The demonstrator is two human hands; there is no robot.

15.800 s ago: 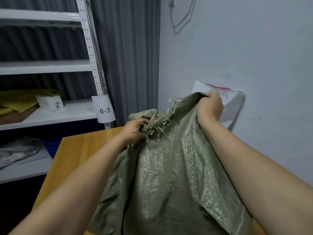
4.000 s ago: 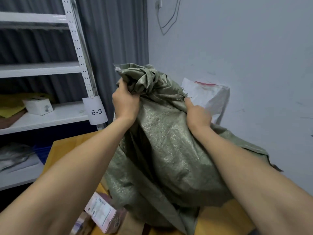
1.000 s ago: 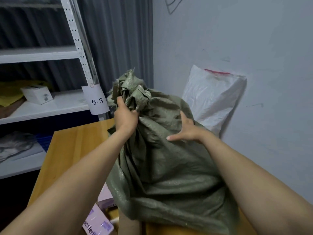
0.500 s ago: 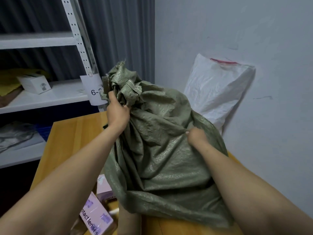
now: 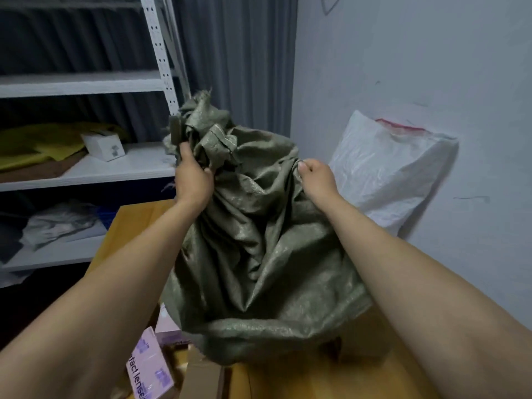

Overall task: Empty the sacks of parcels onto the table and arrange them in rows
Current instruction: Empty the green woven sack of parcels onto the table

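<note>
A limp green woven sack point(image 5: 259, 254) hangs upside down over the wooden table point(image 5: 135, 217), its open mouth at the bottom. My left hand point(image 5: 193, 180) grips the bunched top of the sack. My right hand point(image 5: 316, 175) pinches a fold of the sack's right shoulder. Under the sack's mouth lie parcels: a pink box printed "contact lenses" point(image 5: 149, 370), another pink box point(image 5: 168, 326) behind it, and a brown cardboard box point(image 5: 201, 375). A white sack point(image 5: 383, 168) leans against the wall at the table's back right.
A white metal shelf rack point(image 5: 86, 82) stands to the left, holding a small white box point(image 5: 103, 145), yellow cloth point(image 5: 43, 142) and grey plastic bags point(image 5: 57, 223). A grey curtain point(image 5: 236, 59) hangs behind. The wall runs close along the table's right side.
The sack was turned over and parcels fell out beneath it. In the last second my right hand went from lying flat on the sack to pinching a fold, and both hands lifted the sack slightly.
</note>
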